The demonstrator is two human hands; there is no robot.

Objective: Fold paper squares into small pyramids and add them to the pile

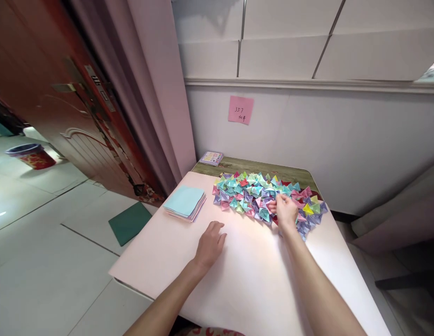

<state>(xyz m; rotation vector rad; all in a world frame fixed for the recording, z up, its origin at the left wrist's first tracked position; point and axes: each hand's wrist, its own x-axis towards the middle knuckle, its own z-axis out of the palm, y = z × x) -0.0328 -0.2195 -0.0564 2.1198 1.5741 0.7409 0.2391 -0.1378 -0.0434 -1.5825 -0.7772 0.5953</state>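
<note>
Many small folded paper shapes [246,191], in teal, pink, purple, green and yellow, lie heaped across the far right part of the table. Over the right side of this heap is my right hand [287,211], its fingers curled into a pinch among the paper shapes. Whatever sits between the fingertips is too small to make out. My left hand [210,243] hovers at or just above the bare tabletop, fingers apart and loosely bent, holding nothing. A stack of square paper sheets [185,200], light blue on top, lies beyond it to the left.
The pale pink tabletop [153,261] ends in a green wood-look strip [273,170] by the wall. A small pack of cards or paper [211,157] lies there. A pink note [241,110] is on the wall. On the floor are a green mat [130,223] and a bin [34,158].
</note>
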